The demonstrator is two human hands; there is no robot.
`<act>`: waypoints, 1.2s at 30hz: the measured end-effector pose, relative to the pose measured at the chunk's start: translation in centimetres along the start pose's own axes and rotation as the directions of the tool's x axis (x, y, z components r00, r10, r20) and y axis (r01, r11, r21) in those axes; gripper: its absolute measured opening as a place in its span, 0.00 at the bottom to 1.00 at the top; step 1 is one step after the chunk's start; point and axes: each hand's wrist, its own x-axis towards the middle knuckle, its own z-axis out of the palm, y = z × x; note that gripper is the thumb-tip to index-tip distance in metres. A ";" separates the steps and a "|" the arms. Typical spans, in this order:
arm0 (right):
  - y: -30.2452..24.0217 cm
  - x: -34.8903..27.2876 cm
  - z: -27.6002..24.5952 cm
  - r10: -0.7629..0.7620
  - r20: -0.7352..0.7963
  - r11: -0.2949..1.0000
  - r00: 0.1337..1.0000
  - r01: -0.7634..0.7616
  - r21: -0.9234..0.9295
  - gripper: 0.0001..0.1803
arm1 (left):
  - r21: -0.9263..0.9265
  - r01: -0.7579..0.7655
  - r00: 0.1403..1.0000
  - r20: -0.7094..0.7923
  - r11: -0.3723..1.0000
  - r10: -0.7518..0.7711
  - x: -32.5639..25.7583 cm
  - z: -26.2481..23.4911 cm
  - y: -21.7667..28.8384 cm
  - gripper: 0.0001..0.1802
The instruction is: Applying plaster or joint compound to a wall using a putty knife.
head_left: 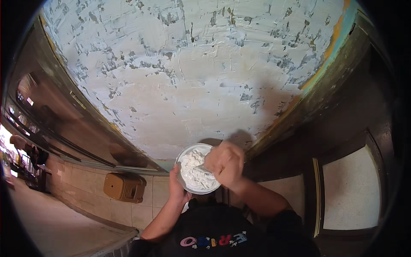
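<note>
Left hand (176,186) is clamped on the bowl (199,191) at 8 o'clock: hold firm, rim level. Right hand (227,165), at the bowl's 3 o'clock, is a closed fist; what it grips is unclear. For apparent mixing, scrape the sides and fold lumps under. Bowl, at 6 o'clock in view: round, pale. Paste (193,166): white, thick, lumpy.

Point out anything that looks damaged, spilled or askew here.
The wall stands out: its pale coating is patchy, with dark spots showing through and orange and turquoise strips along its right edge, so it looks unfinished or worn. No spill shows around the bowl in the left hand.
</note>
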 end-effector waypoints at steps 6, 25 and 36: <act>-4.3 3.2 -1.6 -0.002 -0.425 0.938 0.905 0.148 0.313 0.23 | -0.055 -0.068 0.998 0.004 0.996 0.068 -0.3 0.0 0.2 0.34; -1.3 0.6 -1.0 -0.129 0.188 0.988 0.974 0.111 0.103 0.24 | 0.106 0.011 0.994 -0.109 0.994 0.001 -0.5 0.5 -0.3 0.29; -1.6 -2.4 3.6 -0.081 0.787 0.909 0.612 0.369 -0.193 0.14 | 0.089 -0.088 0.991 -0.096 0.992 0.096 0.6 0.6 -0.1 0.22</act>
